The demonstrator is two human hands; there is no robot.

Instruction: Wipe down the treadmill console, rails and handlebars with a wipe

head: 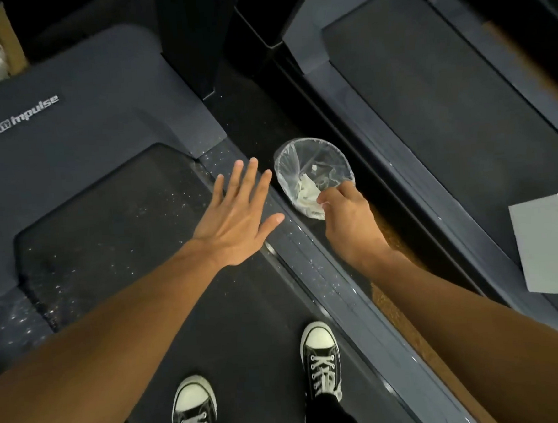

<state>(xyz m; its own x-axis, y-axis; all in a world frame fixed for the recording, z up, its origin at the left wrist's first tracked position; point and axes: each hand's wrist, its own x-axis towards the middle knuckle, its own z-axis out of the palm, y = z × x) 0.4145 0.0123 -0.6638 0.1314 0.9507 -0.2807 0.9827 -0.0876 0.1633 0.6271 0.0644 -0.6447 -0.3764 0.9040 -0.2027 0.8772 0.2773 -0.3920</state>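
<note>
I look down at the dark treadmill belt (116, 241) where I stand in black sneakers. A small bin lined with clear plastic (295, 156) sits on the floor between two treadmills. Crumpled white wipes (305, 190) lie inside it. My right hand (350, 220) hovers at the bin's near rim with fingers pinched together; whether it still grips a wipe I cannot tell. My left hand (238, 213) is spread flat with fingers apart above the belt's right edge and the side rail (324, 274), holding nothing.
The grey motor cover with a logo (69, 109) lies ahead of the belt. A second treadmill (444, 103) runs along the right. A white box (551, 247) rests on its deck at the right edge. A dark upright post (195, 36) rises ahead.
</note>
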